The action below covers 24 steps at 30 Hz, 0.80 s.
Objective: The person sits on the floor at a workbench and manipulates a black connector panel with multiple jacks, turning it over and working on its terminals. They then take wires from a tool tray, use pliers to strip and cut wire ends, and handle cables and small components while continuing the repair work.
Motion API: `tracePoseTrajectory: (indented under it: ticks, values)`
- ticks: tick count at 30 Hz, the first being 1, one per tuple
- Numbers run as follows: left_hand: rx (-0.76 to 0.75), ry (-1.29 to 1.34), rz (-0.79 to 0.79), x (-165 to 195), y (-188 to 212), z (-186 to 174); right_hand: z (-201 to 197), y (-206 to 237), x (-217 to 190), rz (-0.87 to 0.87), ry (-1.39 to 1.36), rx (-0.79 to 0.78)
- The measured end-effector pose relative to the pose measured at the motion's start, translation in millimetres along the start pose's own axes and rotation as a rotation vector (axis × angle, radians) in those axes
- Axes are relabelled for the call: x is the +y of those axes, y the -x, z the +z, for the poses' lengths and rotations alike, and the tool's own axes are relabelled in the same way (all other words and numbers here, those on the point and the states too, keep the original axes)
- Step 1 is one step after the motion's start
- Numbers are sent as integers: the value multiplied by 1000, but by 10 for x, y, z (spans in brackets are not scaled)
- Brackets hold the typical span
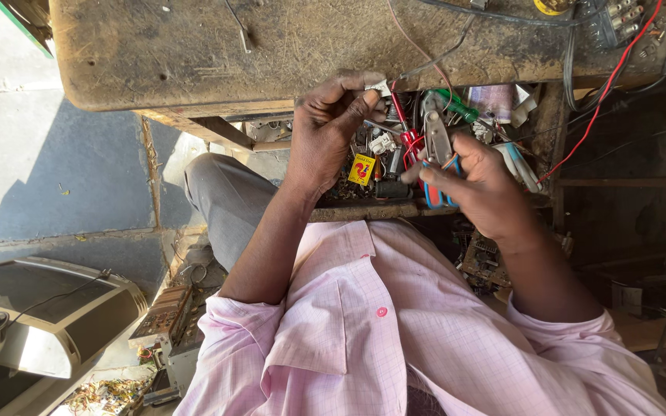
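Pliers [438, 142] with blue-and-orange grips sit clasped in the right hand [478, 185], jaws pointing to twelve o'clock toward the small white part [380, 88] pinched between the left hand's [325, 127] thumb and fingertips at the worn wooden bench [217, 46] edge. Judged best practice: steady both wrists, close the jaws squarely, keeping the red wire [406, 131] clear.

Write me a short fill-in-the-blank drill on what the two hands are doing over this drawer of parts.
1. The right hand grips a pair of ____ with blue and orange handles.
2. The left hand pinches a small ____ coloured part between thumb and fingers.
3. Both hands work over an open drawer beneath a worn ____ bench top.
4. The person's shirt is ____.

Missing words: pliers; white; wooden; pink
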<state>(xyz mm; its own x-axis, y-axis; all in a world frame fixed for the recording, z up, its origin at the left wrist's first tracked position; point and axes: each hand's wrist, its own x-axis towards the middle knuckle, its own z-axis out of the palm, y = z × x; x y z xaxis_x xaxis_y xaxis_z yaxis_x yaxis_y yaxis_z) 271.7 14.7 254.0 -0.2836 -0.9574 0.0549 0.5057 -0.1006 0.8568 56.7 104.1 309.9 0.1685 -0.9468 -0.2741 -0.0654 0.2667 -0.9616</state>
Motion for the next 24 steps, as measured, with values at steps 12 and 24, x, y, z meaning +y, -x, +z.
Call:
tracePoseTrajectory:
  ticks: [12, 24]
  values:
    - [-9, -96, 31, 7, 44, 31, 176, -90, 76, -465, 878, 370]
    - [-35, -134, 76, 73, 86, 89, 263, -143, 16, -445, 851, 280]
